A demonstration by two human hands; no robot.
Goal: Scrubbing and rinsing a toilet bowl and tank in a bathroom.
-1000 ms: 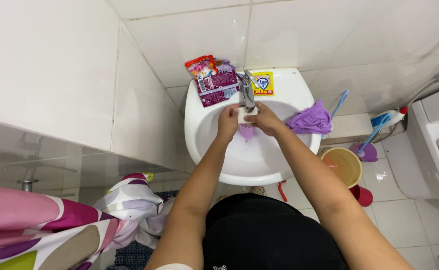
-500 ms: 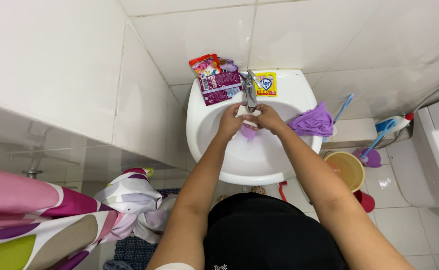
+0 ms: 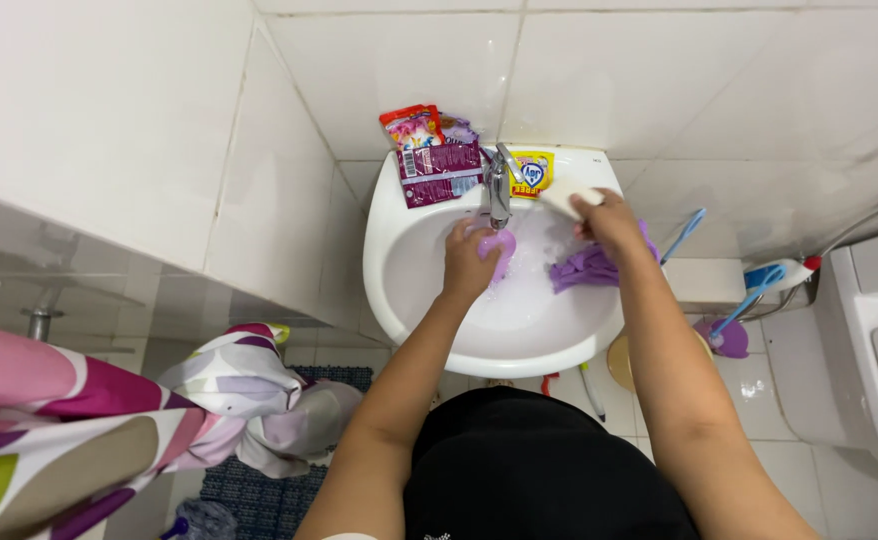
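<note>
Since a second ago the hands have parted: the right hand (image 3: pixel 607 218) has swung out to the basin's (image 3: pixel 399 290) back rim, closed on a white soap bar (image 3: pixel 563 196), with the crumpled purple cloth (image 3: pixel 584 268) lying just below it. The left hand (image 3: pixel 469 262) stays under the chrome tap (image 3: pixel 499 185), curled round a small purple item (image 3: pixel 500 250) (too small to tell its kind), low in the bowl where the suds gather. Glossy sachets (image 3: pixel 439 160) lean on the tiled wall behind.

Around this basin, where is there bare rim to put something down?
Free: the sink rim's left side and front edge. Crowded: the back ledge, with sachets beside the tap, and the right rim, under the purple cloth and right hand.
</note>
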